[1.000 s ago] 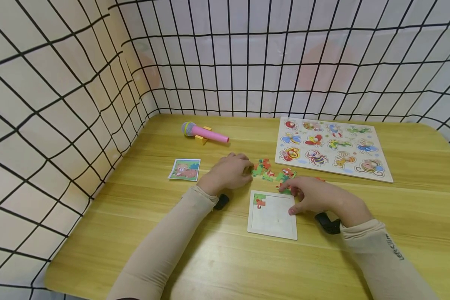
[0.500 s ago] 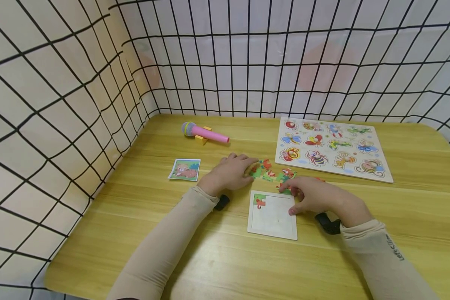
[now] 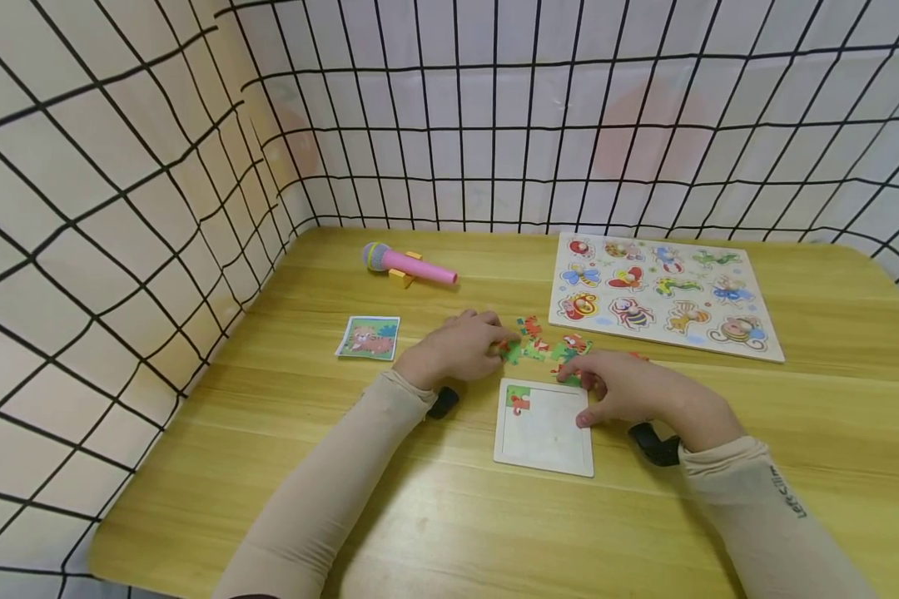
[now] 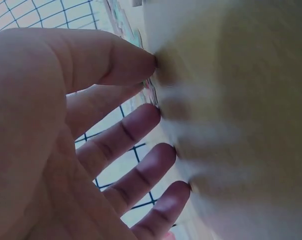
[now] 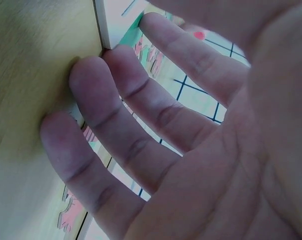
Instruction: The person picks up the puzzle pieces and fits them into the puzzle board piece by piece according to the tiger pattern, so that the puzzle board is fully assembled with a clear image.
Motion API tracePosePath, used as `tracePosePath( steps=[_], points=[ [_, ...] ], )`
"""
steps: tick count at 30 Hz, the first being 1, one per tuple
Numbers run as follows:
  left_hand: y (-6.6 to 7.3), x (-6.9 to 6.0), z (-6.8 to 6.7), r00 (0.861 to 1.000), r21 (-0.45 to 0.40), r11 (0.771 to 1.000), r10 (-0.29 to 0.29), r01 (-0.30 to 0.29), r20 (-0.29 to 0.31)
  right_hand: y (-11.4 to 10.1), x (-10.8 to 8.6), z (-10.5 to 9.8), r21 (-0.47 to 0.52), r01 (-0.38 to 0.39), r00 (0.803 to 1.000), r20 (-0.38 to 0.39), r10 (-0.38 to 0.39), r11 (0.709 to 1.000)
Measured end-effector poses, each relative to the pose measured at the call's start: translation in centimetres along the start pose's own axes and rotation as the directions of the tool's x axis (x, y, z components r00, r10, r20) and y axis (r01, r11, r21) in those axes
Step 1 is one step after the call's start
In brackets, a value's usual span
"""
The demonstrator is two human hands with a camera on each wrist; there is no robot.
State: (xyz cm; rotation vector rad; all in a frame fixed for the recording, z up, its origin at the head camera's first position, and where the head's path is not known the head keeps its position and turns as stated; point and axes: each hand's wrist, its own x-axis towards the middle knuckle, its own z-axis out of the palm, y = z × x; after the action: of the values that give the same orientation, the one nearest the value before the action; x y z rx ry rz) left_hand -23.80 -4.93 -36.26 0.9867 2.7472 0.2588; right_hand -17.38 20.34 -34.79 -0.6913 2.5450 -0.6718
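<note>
My left hand [image 3: 460, 345] lies at the left end of several loose jigsaw pieces [image 3: 535, 348], its index finger touching a green and red jigsaw piece [image 3: 509, 351]. In the left wrist view, the thumb [image 4: 133, 62] and the other fingertips rest on the tabletop, loosely bent. A white square puzzle tray [image 3: 543, 441] is in front, with one green and red piece [image 3: 519, 399] in its upper left corner. At the tray's right edge rests my right hand [image 3: 629, 387], thumb by the rim and index finger over a piece. Its other fingers [image 5: 93, 85] touch the table.
A pink toy microphone [image 3: 419, 268] on a yellow stand lies at the back left. Nearer is a picture card [image 3: 370, 339] with a bear. A knobbed insect puzzle board [image 3: 663, 295] occupies the back right. Black netting [image 3: 457, 129] encloses the wooden table [image 3: 419, 507].
The left fingers have drawn back slightly; the leftmost piece, tilted under them half a second ago, now lies flat and slightly apart from the others. My right hand has stayed put.
</note>
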Motion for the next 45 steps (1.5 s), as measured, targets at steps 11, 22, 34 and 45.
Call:
tracePosePath(
  steps=[11, 22, 34, 45],
  points=[
    [-0.3, 0.1, -0.1, 0.999, -0.069, 0.997, 0.034, -0.036, -0.028, -0.1, -0.1, 0.0, 0.003, 0.0, 1.0, -0.008, 0.0, 1.0],
    [-0.3, -0.5, -0.6, 0.998, -0.198, 0.978, 0.054, -0.059, -0.033, -0.1, -0.1, 0.0, -0.011, -0.01, 1.0, -0.002, 0.01, 1.0],
    [1.4, 0.1, 0.1, 0.949, -0.215, 0.929, 0.313, -0.301, 0.024, 0.2, -0.1, 0.0, -0.003, 0.006, 1.0, -0.001, -0.006, 1.0],
    [2.1, 0.0, 0.3, 0.948, -0.144, 0.939, 0.318, -0.312, 0.023, 0.0, -0.1, -0.1, -0.018, -0.013, 1.0, 0.002, 0.013, 1.0]
  ],
)
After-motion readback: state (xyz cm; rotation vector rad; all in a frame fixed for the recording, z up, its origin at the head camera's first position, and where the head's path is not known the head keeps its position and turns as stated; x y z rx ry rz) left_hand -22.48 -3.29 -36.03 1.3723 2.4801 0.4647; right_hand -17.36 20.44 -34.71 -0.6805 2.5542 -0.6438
